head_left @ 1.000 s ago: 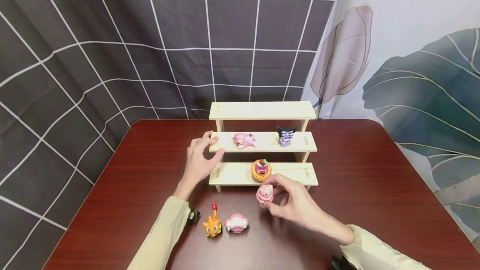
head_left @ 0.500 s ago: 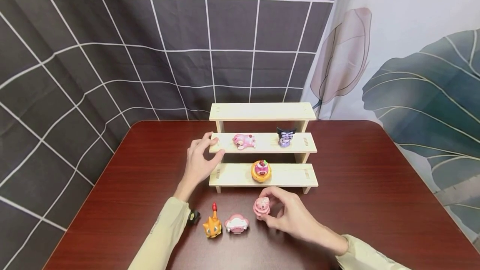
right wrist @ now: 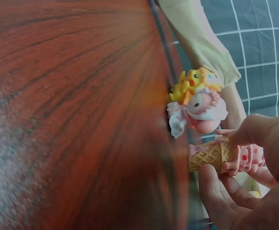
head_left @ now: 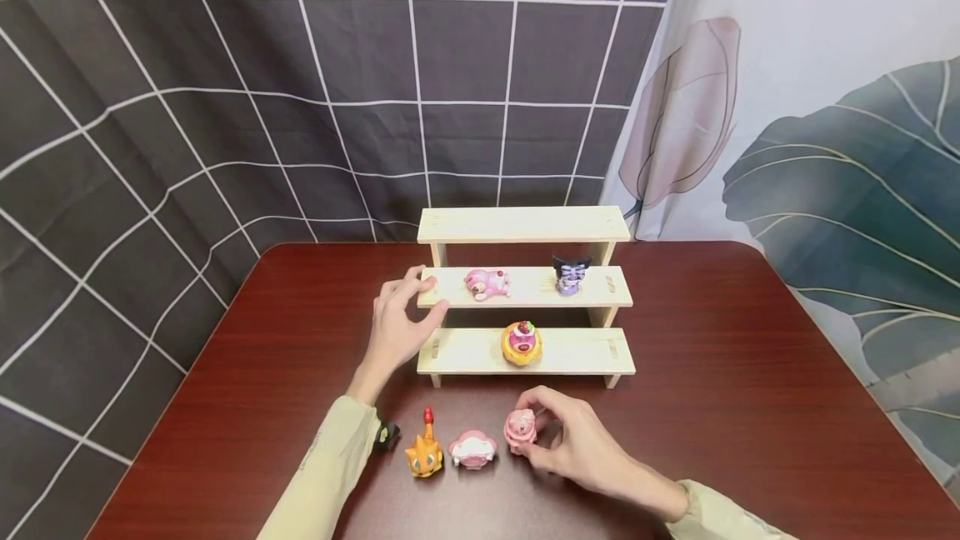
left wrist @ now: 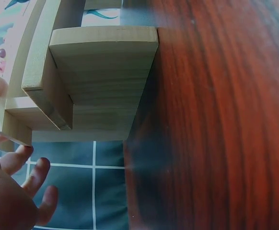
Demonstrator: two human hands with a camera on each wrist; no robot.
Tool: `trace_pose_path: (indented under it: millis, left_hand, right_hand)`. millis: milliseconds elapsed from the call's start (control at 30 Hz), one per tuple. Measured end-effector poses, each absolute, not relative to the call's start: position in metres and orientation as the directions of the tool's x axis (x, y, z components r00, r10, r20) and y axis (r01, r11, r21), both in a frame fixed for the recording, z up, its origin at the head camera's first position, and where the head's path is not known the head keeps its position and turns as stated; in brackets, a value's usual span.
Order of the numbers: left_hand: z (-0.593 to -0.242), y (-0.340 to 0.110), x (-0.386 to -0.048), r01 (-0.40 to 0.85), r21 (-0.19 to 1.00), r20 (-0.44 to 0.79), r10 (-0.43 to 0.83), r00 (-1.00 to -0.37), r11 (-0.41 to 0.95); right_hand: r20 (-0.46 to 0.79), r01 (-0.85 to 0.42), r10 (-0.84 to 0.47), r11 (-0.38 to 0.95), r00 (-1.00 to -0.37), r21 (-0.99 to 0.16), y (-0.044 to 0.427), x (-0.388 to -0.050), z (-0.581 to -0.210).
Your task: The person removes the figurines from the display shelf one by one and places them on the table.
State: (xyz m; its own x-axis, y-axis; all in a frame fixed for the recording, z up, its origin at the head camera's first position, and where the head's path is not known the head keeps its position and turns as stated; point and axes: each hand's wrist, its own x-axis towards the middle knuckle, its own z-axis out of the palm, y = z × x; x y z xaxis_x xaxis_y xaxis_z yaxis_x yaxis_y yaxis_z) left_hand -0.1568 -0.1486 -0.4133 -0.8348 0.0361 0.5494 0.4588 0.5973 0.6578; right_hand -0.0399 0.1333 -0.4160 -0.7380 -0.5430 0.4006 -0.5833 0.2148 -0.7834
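Observation:
My left hand (head_left: 401, 319) holds the left end of the middle board of a three-tier wooden shelf (head_left: 525, 225), thumb at the front edge and fingers toward the back. Between the thumb and fingers of my right hand (head_left: 585, 444) is a pink ice-cream-cone figurine (right wrist: 216, 155), with a waffle-pattern base and a pink character on top. It is upright, low over or on the table; contact is hard to tell. Just left of it are a pink-and-white figurine (head_left: 473, 449) and an orange dragon-like figurine (head_left: 425, 448) with a red-tipped tail.
The middle board bears a pink bear figurine (head_left: 487, 283) lying down and a purple figurine with a black hood (head_left: 572, 275). A tart-shaped figurine (head_left: 521, 342) sits on the lowest board. Behind the dark red table (head_left: 720, 340) hangs a grey grid curtain (head_left: 465, 48).
My right hand has moved down toward the table's front, away from the lowest board, carrying the ice-cream-cone figurine beside the pink-and-white one. My left hand stays at the shelf.

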Motion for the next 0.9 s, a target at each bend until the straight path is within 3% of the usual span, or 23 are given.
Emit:
trace_pose_path:
  millis: [900]
  left_hand:
    - [-0.413,-0.149,-0.156,0.463,0.659,0.553,0.036,-0.833,0.592]
  right_hand:
    - [0.402,-0.594,-0.557,0.217,-0.727,-0.774,0.130,-0.037,-0.429]
